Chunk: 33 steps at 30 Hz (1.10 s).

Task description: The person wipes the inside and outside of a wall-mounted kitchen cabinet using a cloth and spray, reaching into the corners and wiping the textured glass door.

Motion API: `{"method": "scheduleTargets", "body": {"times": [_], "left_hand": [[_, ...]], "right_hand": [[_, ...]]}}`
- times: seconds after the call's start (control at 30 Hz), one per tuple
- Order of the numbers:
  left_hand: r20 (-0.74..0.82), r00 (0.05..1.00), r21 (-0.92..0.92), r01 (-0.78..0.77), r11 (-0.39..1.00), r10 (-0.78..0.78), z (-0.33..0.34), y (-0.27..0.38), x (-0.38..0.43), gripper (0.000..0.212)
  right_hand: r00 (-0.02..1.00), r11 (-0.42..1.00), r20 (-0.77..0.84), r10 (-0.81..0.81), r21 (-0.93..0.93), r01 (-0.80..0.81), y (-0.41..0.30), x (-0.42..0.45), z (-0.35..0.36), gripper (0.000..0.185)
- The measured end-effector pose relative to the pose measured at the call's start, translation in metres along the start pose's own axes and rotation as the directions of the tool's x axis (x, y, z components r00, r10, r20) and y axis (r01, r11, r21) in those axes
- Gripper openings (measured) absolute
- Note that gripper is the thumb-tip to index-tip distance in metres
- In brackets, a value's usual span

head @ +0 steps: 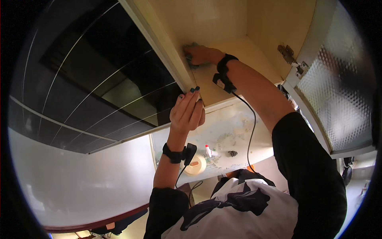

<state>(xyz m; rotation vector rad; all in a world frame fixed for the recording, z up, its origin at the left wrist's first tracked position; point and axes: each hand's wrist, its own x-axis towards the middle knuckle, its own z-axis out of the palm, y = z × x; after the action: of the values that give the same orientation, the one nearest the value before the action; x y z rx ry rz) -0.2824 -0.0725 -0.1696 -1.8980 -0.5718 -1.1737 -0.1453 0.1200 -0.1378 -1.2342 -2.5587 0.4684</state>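
Observation:
My right hand (206, 55) is inside a pale wooden cabinet (220, 18), closed around a bunched greenish cloth or pad (188, 50). It presses the cloth against the left inner corner, where the side panel meets the cabinet floor (253, 56). Part of the cloth is hidden under the fingers. Lower down, my left hand (188, 110) is raised at the cabinet's front edge, beside the upright frame (155, 38). Its fingertips are at that frame and nothing is seen in it; whether they touch the wood is unclear.
A patterned-glass door (334, 98) stands open on the right, on a metal hinge (291, 59). Dark glossy panels (98, 74) fill the left. On the stained counter (238, 128) below are a cream lidded container (198, 168), a red-capped white bottle (210, 151) and a dark crumpled scrap (232, 153).

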Motion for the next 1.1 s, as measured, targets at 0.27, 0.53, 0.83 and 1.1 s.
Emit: {"method": "scheduleTargets", "body": {"times": [0.27,0.53,0.83,1.1], "left_hand": [[0.012,1.000,-0.082,-0.023,0.996,0.024,0.001,-0.003,-0.006,0.015],[0.044,0.999,-0.080,-0.028,0.996,0.031,-0.004,-0.002,0.003,0.013],[0.099,0.995,-0.066,0.003,0.998,0.003,-0.006,-0.004,-0.005,0.013],[0.113,0.992,-0.047,-0.059,0.997,0.064,0.000,-0.006,-0.010,0.012]], "right_hand": [[0.987,0.982,0.066,-0.146,-0.112,0.153,-0.040,-0.098,0.014,0.051],[0.982,0.975,0.025,-0.186,-0.117,0.188,-0.076,-0.207,0.012,0.039],[0.775,0.886,-0.587,0.233,0.457,0.080,-0.023,-0.172,-0.019,0.047],[0.893,0.873,-0.363,0.266,0.483,-0.064,0.015,0.018,0.021,0.055]]}}
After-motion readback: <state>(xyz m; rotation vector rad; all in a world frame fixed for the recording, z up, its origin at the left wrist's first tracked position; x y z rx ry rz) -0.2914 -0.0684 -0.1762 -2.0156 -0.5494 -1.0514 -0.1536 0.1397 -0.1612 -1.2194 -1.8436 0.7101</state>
